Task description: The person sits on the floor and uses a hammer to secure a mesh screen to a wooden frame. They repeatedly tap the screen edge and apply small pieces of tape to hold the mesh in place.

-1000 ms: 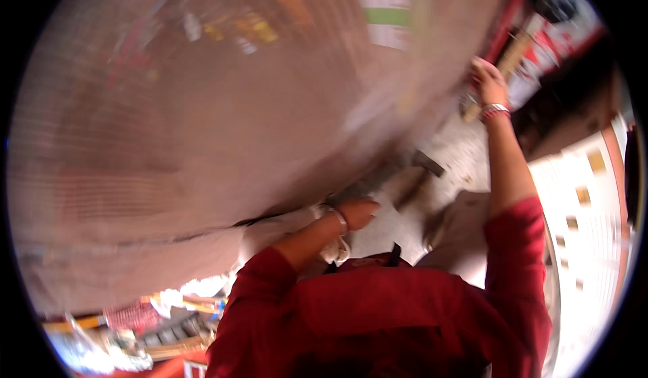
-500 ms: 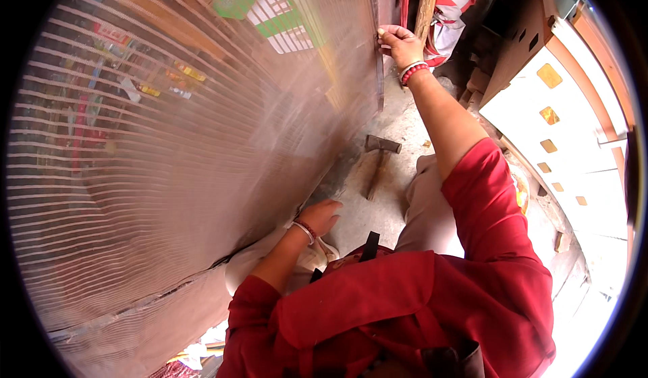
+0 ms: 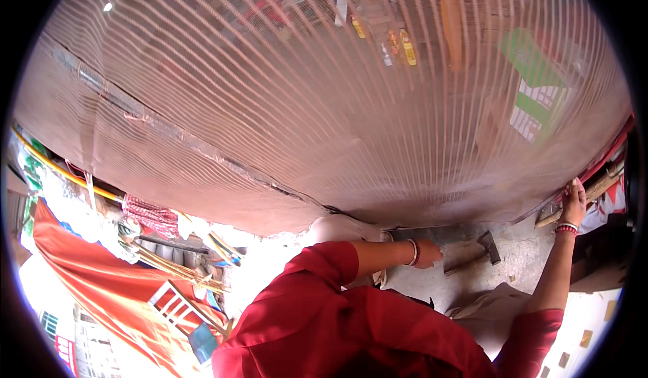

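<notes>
Orange cloth (image 3: 101, 277) hangs in folds at the far left, a pale slatted chair (image 3: 182, 310) just beside it. From there a wide brown, finely striped, see-through mesh sheet (image 3: 270, 128) stretches across to the right side, its lower edge near the person's light-trousered left knee (image 3: 344, 228). That edge could snag or crease if the knee pressed into it; the sheet's far side might also slip free, since only a fingertip hold shows there.

The left forearm reaches rightward across the body, its hand (image 3: 426, 253) low, fingers loosely bent, with nothing seen in them. Just right of it in view lies a wooden-handled hammer (image 3: 489, 248) with a dark metal head, on the grey floor (image 3: 523, 256); a careless step could trip on it. The right arm extends forward, its hand (image 3: 574, 202) raised, apparently pinching the sheet's right edge.
</notes>
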{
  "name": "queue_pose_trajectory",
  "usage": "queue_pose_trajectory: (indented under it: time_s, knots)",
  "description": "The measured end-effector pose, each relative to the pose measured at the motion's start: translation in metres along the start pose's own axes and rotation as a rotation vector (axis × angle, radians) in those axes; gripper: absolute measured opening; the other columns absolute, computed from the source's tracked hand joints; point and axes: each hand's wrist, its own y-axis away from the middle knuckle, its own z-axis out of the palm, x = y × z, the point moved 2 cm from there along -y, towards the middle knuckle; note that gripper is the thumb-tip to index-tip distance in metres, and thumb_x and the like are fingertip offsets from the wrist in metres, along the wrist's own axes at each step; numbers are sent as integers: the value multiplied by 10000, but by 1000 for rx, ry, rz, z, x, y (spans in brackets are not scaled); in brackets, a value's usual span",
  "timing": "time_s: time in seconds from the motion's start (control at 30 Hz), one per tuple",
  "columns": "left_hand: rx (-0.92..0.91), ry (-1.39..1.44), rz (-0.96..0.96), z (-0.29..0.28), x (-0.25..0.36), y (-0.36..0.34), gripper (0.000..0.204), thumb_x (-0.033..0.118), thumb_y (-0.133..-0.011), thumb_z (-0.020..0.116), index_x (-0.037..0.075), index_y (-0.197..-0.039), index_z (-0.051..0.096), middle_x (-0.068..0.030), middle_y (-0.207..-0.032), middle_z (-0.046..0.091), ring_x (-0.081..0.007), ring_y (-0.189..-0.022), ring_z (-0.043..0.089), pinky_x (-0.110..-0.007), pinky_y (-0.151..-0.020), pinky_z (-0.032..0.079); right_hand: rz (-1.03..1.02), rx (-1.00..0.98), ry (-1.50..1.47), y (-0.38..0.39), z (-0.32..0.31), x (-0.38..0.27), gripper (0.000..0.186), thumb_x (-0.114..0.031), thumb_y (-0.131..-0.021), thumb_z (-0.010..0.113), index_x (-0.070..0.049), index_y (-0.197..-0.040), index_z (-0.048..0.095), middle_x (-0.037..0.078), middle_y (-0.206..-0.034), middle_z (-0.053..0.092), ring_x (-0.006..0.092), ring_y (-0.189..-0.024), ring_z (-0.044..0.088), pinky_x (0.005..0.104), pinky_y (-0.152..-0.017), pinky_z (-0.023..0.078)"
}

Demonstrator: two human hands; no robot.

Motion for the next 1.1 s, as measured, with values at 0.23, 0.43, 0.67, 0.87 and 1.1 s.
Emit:
queue_pose_trajectory:
  time_s: [0.23,0.43,0.67,0.87,1.1]
  knots:
    - [6,-15,-9,4,-6,7,244,167,-775,608,32,-978,606,-197,-981,614,-395,-937,611,-478,-815,495,8,39,-24,-1,29,5,227,-242,-907,647,-76,-1062,648,-33,-803,594,50,-673,517,176,-607,435]
    - [42,19,30,-4,-1,8,234,159,-771,610,33,-968,604,-197,-970,614,-395,-931,610,-479,-805,493,-18,-44,2,-4,17,4,230,-228,-927,618,-56,-1078,642,-12,-788,593,72,-633,516,213,-548,441]
    - [43,39,31,6,-9,3,244,169,-774,638,29,-971,602,-194,-967,609,-388,-934,608,-471,-810,490,-42,-70,-22,-3,20,7,242,-230,-929,615,-39,-1076,639,-12,-776,581,68,-621,508,213,-537,435]
    - [8,36,7,3,-6,4,267,174,-791,625,27,-1011,592,-189,-987,603,-379,-949,606,-466,-819,488,4,-24,1,-1,20,5,233,-226,-928,616,-48,-1076,642,-19,-783,585,61,-632,509,205,-545,432]
    - [24,31,38,-1,-3,8,272,169,-787,633,38,-1022,593,-189,-993,603,-380,-942,608,-467,-812,492,-5,-11,-5,-2,17,6,227,-218,-925,620,-51,-1078,641,-12,-793,596,74,-635,518,211,-548,440]
